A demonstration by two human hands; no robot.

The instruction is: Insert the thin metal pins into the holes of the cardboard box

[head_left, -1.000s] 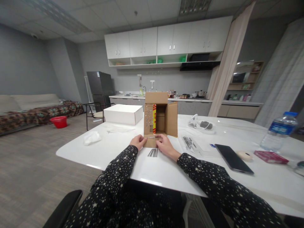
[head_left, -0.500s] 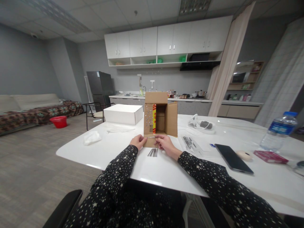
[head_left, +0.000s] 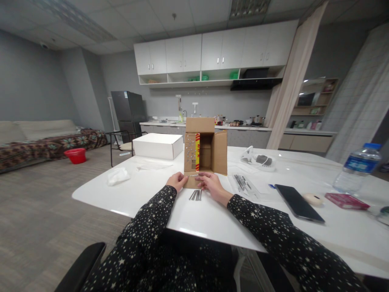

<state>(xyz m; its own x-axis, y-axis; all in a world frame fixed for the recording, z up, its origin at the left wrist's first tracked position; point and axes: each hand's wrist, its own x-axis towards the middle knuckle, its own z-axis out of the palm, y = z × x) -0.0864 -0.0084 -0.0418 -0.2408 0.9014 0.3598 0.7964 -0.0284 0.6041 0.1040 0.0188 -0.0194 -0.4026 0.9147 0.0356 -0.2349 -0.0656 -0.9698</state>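
Observation:
An open cardboard box [head_left: 219, 152] stands on the white table, its opening facing me. Small pale dots cover its left flap [head_left: 190, 156], and a row of them crosses the lower flap [head_left: 191, 183]. My left hand [head_left: 176, 181] is closed on the left edge of that lower flap, thumb on top. Over the flap's right side, my right hand [head_left: 212, 185] has its bent fingers close together at the end of the row; whatever they hold is hidden. Just in front of the flap lie several dark metal nails or screws [head_left: 195, 195], side by side.
A white box [head_left: 156, 146] and crumpled tissue [head_left: 118, 176] are on the left. Rightward lie a clear bag with dark slender pieces [head_left: 243, 184], a white and grey corded item [head_left: 263, 161], a phone [head_left: 299, 203], a magenta box [head_left: 346, 201] and a water bottle [head_left: 357, 168].
The fingers of my right hand have shifted slightly left across the lower flap. My left hand, the box and the metal pieces stay where they were.

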